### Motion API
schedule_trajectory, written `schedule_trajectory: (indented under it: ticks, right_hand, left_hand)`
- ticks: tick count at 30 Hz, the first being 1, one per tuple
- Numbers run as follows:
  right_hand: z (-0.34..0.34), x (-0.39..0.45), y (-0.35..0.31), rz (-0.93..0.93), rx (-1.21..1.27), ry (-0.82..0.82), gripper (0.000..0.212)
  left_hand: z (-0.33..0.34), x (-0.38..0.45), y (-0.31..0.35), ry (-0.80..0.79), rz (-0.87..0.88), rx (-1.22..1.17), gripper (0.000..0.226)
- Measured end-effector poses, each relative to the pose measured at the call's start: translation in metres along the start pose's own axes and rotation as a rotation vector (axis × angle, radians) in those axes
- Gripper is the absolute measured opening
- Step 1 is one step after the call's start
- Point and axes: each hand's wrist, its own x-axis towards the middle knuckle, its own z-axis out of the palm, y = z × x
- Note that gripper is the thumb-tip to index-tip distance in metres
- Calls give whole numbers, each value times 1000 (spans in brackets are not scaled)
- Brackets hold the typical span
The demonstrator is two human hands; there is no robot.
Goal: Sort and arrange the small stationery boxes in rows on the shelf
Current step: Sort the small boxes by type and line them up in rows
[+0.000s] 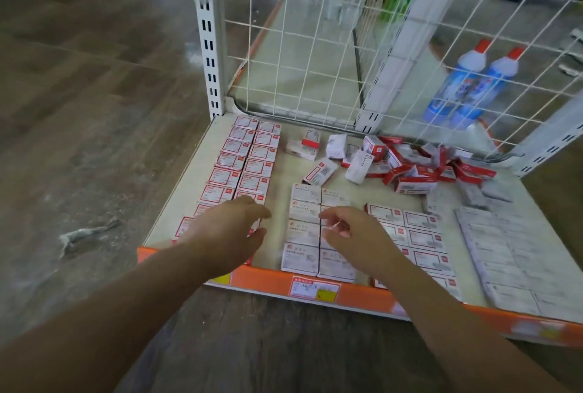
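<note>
Small red-and-white stationery boxes lie in rows on the low shelf [189, 190]. A double row [249, 159] runs along the left side, and a block of white paper-clip boxes [304, 228] sits in the middle. More red-framed boxes [422, 238] lie in rows to its right, then grey-white boxes [504, 260] at the far right. A loose heap of boxes [407, 165] lies toward the back. My left hand [225, 231] hovers over the near end of the left row, fingers relaxed and holding nothing. My right hand [347, 235] hangs over the paper-clip block, fingers loosely curled and empty.
An orange price strip [303, 288] edges the shelf front. A white wire mesh panel [331, 45] and slotted uprights [206, 33] close the back. Two blue bottles with red caps [467, 83] stand behind the mesh at right. Wood-look floor lies to the left.
</note>
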Motion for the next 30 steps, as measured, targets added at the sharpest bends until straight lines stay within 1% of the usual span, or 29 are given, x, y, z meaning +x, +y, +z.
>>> schedule_trajectory:
  ticks: [4, 9, 12, 16, 22, 27, 30]
  right_hand:
    - [-20, -10, 27, 126, 1, 46, 26]
    - [-40, -28, 51, 224, -58, 71, 26]
    - [-55, -39, 63, 241, -70, 101, 25]
    - [-73, -47, 81, 255, -151, 126, 26]
    - [-102, -40, 128, 275, -165, 150, 27]
    - [-131, -31, 178, 289, -80, 167, 29]
    - [-152, -30, 208, 299, -60, 141, 30]
  left_hand:
    - [3, 18, 14, -65, -3, -37, 31]
    - [9, 34, 42, -116, 85, -48, 30]
    - [16, 41, 59, -167, 152, -8, 31]
    - [26, 54, 81, -228, 176, 18, 31]
    - [39, 78, 126, -225, 179, 62, 30]
    - [55, 104, 178, -231, 134, 166, 34]
    - [65, 115, 211, -252, 74, 166, 33]
